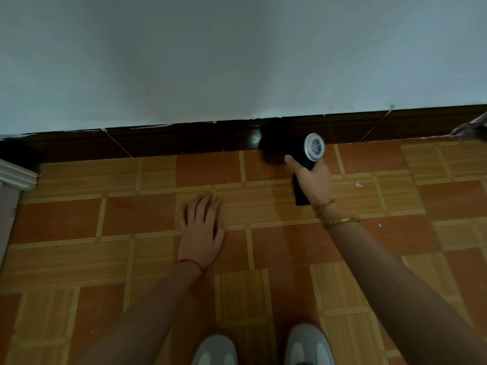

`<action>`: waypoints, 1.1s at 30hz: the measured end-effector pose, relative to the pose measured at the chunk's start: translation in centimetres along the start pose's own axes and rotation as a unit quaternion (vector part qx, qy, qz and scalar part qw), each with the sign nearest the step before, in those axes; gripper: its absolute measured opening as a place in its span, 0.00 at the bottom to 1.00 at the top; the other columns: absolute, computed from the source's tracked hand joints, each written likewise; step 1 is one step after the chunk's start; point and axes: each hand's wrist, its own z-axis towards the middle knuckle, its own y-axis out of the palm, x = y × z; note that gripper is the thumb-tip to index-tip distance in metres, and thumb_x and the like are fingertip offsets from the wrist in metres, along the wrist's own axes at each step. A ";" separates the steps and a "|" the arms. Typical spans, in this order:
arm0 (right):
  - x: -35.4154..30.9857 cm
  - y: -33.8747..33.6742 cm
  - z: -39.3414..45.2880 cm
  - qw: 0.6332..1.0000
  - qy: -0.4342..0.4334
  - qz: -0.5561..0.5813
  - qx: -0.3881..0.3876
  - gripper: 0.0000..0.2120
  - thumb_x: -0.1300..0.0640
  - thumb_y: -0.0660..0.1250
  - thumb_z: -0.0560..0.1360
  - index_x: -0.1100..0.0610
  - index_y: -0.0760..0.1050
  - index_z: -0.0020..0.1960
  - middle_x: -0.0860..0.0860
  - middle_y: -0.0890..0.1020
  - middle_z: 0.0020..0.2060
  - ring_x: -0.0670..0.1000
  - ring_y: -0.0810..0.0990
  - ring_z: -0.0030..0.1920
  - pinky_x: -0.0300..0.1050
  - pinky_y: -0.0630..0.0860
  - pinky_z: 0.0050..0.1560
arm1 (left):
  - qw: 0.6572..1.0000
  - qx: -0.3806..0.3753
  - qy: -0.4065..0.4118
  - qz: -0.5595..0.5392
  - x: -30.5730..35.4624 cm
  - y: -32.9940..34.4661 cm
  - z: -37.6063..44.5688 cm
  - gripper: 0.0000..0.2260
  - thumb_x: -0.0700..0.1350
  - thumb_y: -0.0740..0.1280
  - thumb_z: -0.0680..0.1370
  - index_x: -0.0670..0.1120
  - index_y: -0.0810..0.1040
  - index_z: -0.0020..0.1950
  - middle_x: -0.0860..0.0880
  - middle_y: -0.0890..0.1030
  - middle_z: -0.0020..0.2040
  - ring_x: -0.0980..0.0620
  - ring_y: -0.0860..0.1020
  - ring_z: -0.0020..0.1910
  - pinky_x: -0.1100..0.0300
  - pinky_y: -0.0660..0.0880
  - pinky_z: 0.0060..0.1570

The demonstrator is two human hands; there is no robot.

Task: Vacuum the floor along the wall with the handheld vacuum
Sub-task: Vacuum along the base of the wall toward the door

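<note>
gleaming orange tiled floor (163, 212) meeting dark baseboard (184, 140).

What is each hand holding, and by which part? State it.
The right hand grips the handheld vacuum by its black handle. The left hand holds nothing; it lies flat on the floor.

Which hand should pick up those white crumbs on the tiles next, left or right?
Right. The right hand already holds the handheld vacuum at the baseboard, and the white crumbs lie just to its right. The left hand is flat on the floor, apparently bracing, farther from them.
</note>
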 end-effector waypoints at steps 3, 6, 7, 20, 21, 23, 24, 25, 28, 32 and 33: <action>-0.3 0.3 -0.2 0.999 -0.013 -0.032 -0.006 0.26 0.41 0.72 0.69 0.58 0.74 0.57 0.55 0.83 0.37 0.56 0.83 0.36 0.48 0.81 0.39 | 1.000 0.004 -0.001 0.000 0.1 0.0 0.0 0.23 0.50 0.57 0.79 0.47 0.68 0.73 0.45 0.68 0.73 0.45 0.62 0.74 0.37 0.55 0.73; -0.3 -0.5 -0.4 0.996 -0.025 -0.016 0.080 0.25 0.44 0.72 0.71 0.57 0.74 0.62 0.51 0.82 0.48 0.52 0.81 0.49 0.45 0.77 0.51 | 1.000 0.001 -0.002 0.004 0.1 0.0 0.0 0.23 0.50 0.57 0.79 0.47 0.68 0.73 0.45 0.68 0.73 0.45 0.63 0.74 0.37 0.55 0.73; -0.2 -0.9 -0.4 0.994 -0.032 -0.009 0.102 0.25 0.47 0.72 0.72 0.57 0.73 0.64 0.50 0.81 0.50 0.49 0.79 0.51 0.42 0.74 0.53 | 1.000 -0.002 -0.003 0.009 0.1 0.0 0.0 0.23 0.50 0.56 0.79 0.47 0.68 0.74 0.45 0.68 0.73 0.44 0.64 0.73 0.37 0.55 0.73; -0.2 -0.2 -0.1 0.996 -0.018 -0.005 0.084 0.29 0.40 0.72 0.68 0.55 0.73 0.62 0.55 0.84 0.49 0.59 0.82 0.51 0.54 0.79 0.54 | 1.000 -0.001 -0.002 0.001 0.0 0.0 0.0 0.23 0.50 0.56 0.79 0.46 0.67 0.74 0.45 0.68 0.73 0.45 0.62 0.74 0.37 0.54 0.74; 0.0 -0.7 -0.1 0.994 -0.019 -0.009 0.106 0.29 0.42 0.72 0.70 0.55 0.72 0.65 0.54 0.83 0.52 0.58 0.81 0.54 0.49 0.77 0.55 | 1.000 0.000 -0.001 0.002 0.0 0.0 0.0 0.23 0.50 0.56 0.79 0.46 0.67 0.74 0.45 0.68 0.73 0.45 0.62 0.74 0.37 0.54 0.74; 0.4 -1.3 -0.2 0.990 -0.035 -0.018 0.133 0.31 0.43 0.71 0.71 0.55 0.69 0.69 0.54 0.83 0.56 0.56 0.80 0.57 0.45 0.75 0.56 | 1.000 -0.001 -0.001 0.005 0.0 0.1 0.0 0.23 0.50 0.57 0.79 0.46 0.68 0.74 0.44 0.68 0.73 0.45 0.62 0.74 0.37 0.55 0.73; 0.6 -1.3 -0.2 0.991 -0.039 -0.014 0.131 0.32 0.41 0.71 0.70 0.55 0.69 0.69 0.54 0.83 0.54 0.57 0.81 0.55 0.49 0.77 0.56 | 1.000 -0.001 0.000 0.008 0.1 0.1 -0.1 0.23 0.49 0.57 0.79 0.46 0.68 0.74 0.44 0.68 0.73 0.45 0.62 0.74 0.37 0.55 0.73; 0.6 -1.2 -0.3 0.992 -0.040 -0.015 0.116 0.32 0.40 0.71 0.69 0.55 0.70 0.67 0.55 0.84 0.52 0.59 0.83 0.51 0.53 0.80 0.55 | 1.000 -0.002 0.000 0.010 0.1 0.0 -0.1 0.23 0.49 0.57 0.79 0.46 0.68 0.74 0.44 0.68 0.73 0.45 0.62 0.74 0.37 0.55 0.74; 0.3 -0.1 -0.4 0.997 -0.058 -0.050 0.025 0.28 0.40 0.71 0.69 0.55 0.73 0.62 0.56 0.84 0.47 0.61 0.83 0.47 0.59 0.81 0.50 | 1.000 -0.005 -0.001 0.008 0.1 0.0 -0.1 0.23 0.50 0.56 0.79 0.46 0.68 0.74 0.44 0.68 0.74 0.45 0.62 0.74 0.38 0.53 0.74; -0.4 0.6 -0.4 0.994 -0.075 -0.083 -0.017 0.27 0.41 0.72 0.70 0.55 0.73 0.62 0.57 0.84 0.47 0.58 0.83 0.48 0.51 0.80 0.50 | 1.000 -0.004 -0.002 0.005 0.1 -0.1 0.0 0.23 0.51 0.55 0.79 0.46 0.68 0.74 0.45 0.67 0.74 0.45 0.63 0.74 0.38 0.54 0.74; -0.3 0.2 -0.2 0.994 -0.070 -0.081 0.006 0.28 0.40 0.71 0.69 0.55 0.73 0.62 0.56 0.84 0.48 0.58 0.83 0.49 0.50 0.80 0.51 | 1.000 -0.004 -0.001 0.005 0.1 -0.1 0.0 0.23 0.50 0.56 0.79 0.46 0.68 0.74 0.45 0.67 0.74 0.45 0.63 0.74 0.38 0.54 0.74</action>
